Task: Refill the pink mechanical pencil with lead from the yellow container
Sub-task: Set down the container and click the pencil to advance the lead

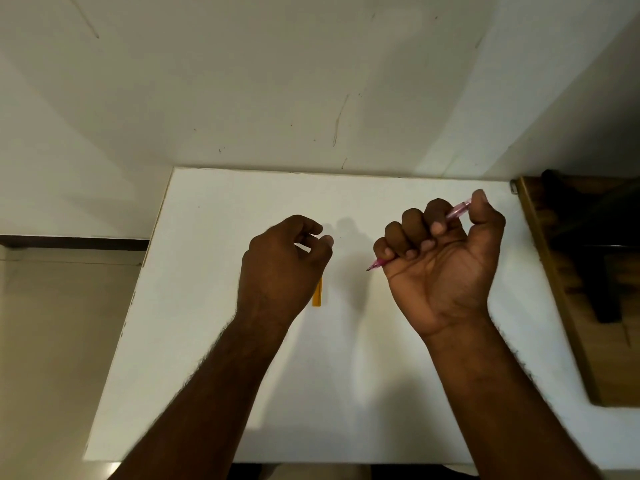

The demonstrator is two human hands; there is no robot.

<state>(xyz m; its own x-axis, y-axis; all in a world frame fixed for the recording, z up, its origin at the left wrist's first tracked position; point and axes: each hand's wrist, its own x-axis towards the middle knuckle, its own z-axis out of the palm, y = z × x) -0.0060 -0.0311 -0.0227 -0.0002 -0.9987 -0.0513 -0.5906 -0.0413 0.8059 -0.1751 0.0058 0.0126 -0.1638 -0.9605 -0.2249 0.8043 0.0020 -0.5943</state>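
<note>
At right of centre we see the right hand (441, 251), palm toward us, fist closed around the pink mechanical pencil (458, 210), tip pointing lower left. The left hand (282, 268), fingers loosely curled, thumb near forefinger, holds nothing discernible. The yellow lead container (317, 293) lies on the white table (207, 306), partly hidden beneath it.

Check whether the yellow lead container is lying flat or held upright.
Lying flat: the yellow lead container rests on the white table, partly hidden under the left hand, untouched.

White table (221, 341) vs scuffed white wall (277, 81), wooden furniture (554, 271) at rt, tiled floor (52, 341) left
</note>
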